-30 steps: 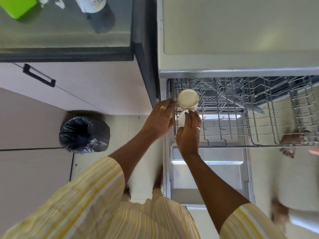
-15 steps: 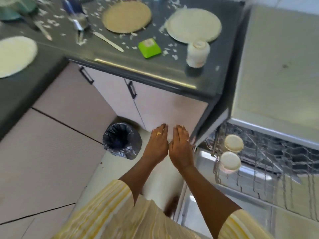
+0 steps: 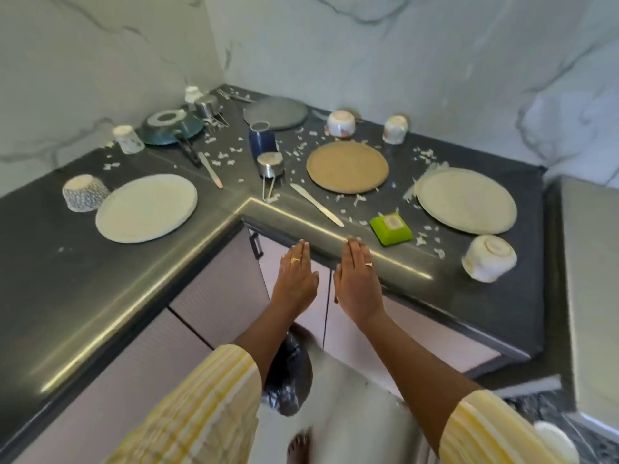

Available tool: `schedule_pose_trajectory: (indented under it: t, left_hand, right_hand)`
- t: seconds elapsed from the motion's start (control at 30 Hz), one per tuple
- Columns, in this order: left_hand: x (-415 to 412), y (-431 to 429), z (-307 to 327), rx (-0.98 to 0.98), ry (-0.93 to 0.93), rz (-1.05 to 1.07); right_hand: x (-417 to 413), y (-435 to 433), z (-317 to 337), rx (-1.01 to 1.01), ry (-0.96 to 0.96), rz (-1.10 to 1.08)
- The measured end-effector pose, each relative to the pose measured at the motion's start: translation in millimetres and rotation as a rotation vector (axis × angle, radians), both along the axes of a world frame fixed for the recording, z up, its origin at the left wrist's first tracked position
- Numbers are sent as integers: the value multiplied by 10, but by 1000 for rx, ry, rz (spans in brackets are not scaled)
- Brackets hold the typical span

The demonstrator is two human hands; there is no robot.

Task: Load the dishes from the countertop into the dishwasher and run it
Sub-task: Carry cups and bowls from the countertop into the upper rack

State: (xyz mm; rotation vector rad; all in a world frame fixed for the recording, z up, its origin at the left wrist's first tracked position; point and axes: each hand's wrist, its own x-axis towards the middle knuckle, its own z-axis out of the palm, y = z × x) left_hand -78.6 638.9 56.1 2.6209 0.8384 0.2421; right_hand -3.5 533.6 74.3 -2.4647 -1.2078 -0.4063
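My left hand [image 3: 296, 276] and my right hand [image 3: 358, 279] hover flat and empty, side by side, just in front of the dark L-shaped countertop [image 3: 50, 279]. On the counter lie a brown plate [image 3: 347, 166], a cream plate [image 3: 465, 199] at the right, another cream plate [image 3: 146, 207] at the left and a grey plate [image 3: 275, 112] at the back. An overturned white cup [image 3: 489, 262] sits near the right front edge, beside a green square dish [image 3: 391, 228]. A knife [image 3: 316, 204] lies near the corner. The dishwasher top [image 3: 591, 289] shows at the right.
Further back stand a blue tumbler [image 3: 262, 138], a small steel pot [image 3: 270, 165], a dark pan [image 3: 174, 128], several upturned cups and bowls, and white scraps. A black-lined bin [image 3: 291, 373] stands on the floor below my arms. A cup in the rack [image 3: 552, 438] shows bottom right.
My view swung from the dishwasher rack up to the countertop. Both hands let go of the cups in the rack and moved left toward the counter edge, empty.
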Motion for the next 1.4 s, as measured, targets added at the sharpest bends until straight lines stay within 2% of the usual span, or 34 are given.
schedule_pose_trajectory:
  t: [0.27,0.37,0.5,0.67,0.83,1.1,1.2,1.4]
  left_hand:
    - [210,1711,233,-4,67,201]
    - [260,2152,221,-2,69,246]
    - [367,2535,148,-23,72,229]
    - [471,2698,-4,36,124,226]
    - [489,2749,-80,51,121,230]
    - [499,2750,-52,42,120,247]
    - [500,2746,-51,37,122,250]
    - [505,2752,-39,25,144,253]
  right_hand:
    - [515,1518,437,58,56,60]
    - [716,2014,500,69,43,96]
    - [948,2575,482,119,147,122]
    - [1158,3162,445,125,207,110]
    - [1318,3709,418,15,252,80]
    - [1579,4335,402,-24,528,-26]
    - [1633,4420,365,19,604,-44]
    - [1699,4365,372,151,565,46]
